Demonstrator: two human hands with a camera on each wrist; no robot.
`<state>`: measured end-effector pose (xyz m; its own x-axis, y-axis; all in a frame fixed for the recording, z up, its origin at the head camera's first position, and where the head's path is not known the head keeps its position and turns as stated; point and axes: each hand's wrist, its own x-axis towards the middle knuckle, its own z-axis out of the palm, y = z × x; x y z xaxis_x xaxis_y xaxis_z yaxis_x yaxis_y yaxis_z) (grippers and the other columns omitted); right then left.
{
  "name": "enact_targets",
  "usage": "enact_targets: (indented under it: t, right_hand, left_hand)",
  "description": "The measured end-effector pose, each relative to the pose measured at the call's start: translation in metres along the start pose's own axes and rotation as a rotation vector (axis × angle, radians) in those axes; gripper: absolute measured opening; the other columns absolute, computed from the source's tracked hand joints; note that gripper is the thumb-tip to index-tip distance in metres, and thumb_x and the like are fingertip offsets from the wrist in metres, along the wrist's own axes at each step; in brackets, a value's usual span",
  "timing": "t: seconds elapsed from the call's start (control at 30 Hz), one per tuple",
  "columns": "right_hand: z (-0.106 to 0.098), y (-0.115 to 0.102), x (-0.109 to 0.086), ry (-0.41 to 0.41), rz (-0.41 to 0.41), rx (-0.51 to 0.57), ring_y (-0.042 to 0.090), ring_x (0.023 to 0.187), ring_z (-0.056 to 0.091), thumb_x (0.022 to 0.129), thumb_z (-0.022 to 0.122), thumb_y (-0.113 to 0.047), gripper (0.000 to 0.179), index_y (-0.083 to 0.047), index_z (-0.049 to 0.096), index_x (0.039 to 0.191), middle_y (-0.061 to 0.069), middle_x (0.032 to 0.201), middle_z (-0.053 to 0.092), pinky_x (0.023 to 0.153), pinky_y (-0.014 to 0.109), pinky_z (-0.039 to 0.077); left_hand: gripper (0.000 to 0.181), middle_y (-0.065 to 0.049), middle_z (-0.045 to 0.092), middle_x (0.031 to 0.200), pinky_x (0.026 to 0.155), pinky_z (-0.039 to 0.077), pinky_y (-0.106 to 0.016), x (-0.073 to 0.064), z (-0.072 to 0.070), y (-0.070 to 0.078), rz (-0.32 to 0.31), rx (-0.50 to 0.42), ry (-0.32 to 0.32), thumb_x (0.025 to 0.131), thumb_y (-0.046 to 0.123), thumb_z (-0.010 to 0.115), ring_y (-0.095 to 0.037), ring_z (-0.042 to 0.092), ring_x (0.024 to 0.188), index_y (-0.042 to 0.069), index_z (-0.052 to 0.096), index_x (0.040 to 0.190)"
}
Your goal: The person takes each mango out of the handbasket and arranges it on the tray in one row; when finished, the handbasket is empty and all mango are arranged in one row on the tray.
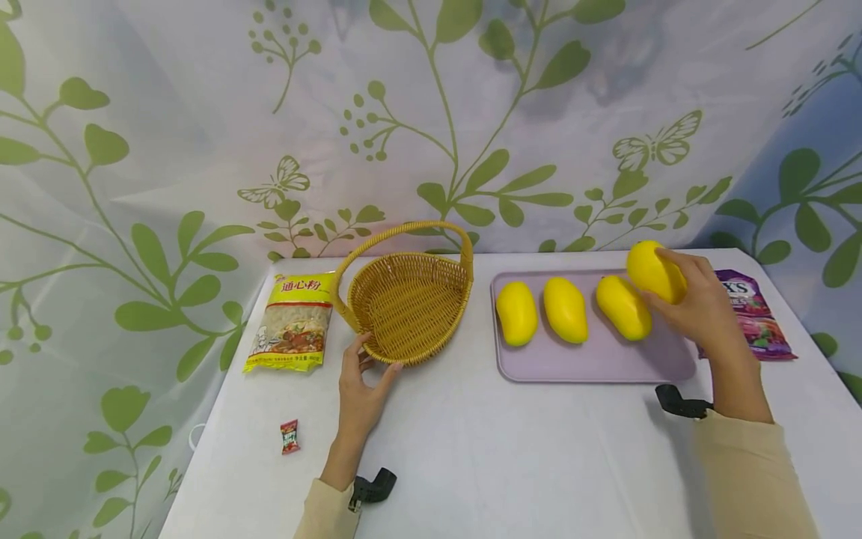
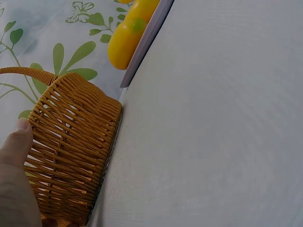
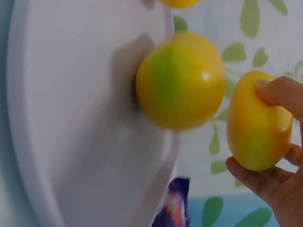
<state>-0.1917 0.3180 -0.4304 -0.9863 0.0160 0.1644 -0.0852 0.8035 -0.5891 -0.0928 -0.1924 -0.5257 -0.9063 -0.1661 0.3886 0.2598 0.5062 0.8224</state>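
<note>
My right hand (image 1: 697, 299) grips a yellow mango (image 1: 655, 271) above the right part of a pale purple tray (image 1: 592, 367). In the right wrist view, the thumb lies on one side of that mango (image 3: 258, 127) and fingers on the other. Three more mangoes rest on the tray, the nearest being the right-hand mango (image 1: 622, 307). My left hand (image 1: 364, 393) holds the near left side of a woven basket (image 1: 404, 307) with a tall handle. Its thumb (image 2: 18, 142) lies against the wicker in the left wrist view; the other fingers are mostly hidden.
Left of the basket lies a yellow pasta packet (image 1: 292, 322). A small red candy wrapper (image 1: 289, 436) is nearer the front. Partly behind my right hand is a purple snack bag (image 1: 757, 318). A leaf-patterned curtain (image 1: 539, 135) hangs behind the white table (image 1: 525, 464).
</note>
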Motion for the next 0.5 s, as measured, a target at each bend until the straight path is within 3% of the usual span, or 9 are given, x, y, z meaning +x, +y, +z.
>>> enact_targets:
  t: [0.17,0.5]
  right_hand:
    - [-0.002,0.019,-0.002,-0.08,0.084,-0.027,0.057,0.126,0.029,0.093,0.065,-0.036,0.079,-0.02,0.021,0.157,0.033,0.15,0.026,0.099,0.079,0.026]
    - [0.003,0.029,-0.005,-0.143,0.117,0.037,0.057,0.126,0.028,0.095,0.062,-0.039,0.084,-0.009,0.015,0.157,0.035,0.149,0.027,0.099,0.078,0.027]
  left_hand:
    - [0.075,-0.013,0.047,0.142,0.093,0.052,-0.038,0.0,0.0,0.0,0.006,0.004,-0.001,0.084,0.027,0.078,-0.023,0.055,0.119,0.006,0.039,0.145]
    - [0.075,-0.013,0.047,0.142,0.093,0.051,-0.036,0.0,0.0,-0.001,0.002,0.005,0.0,0.084,0.027,0.078,-0.023,0.055,0.119,0.007,0.039,0.145]
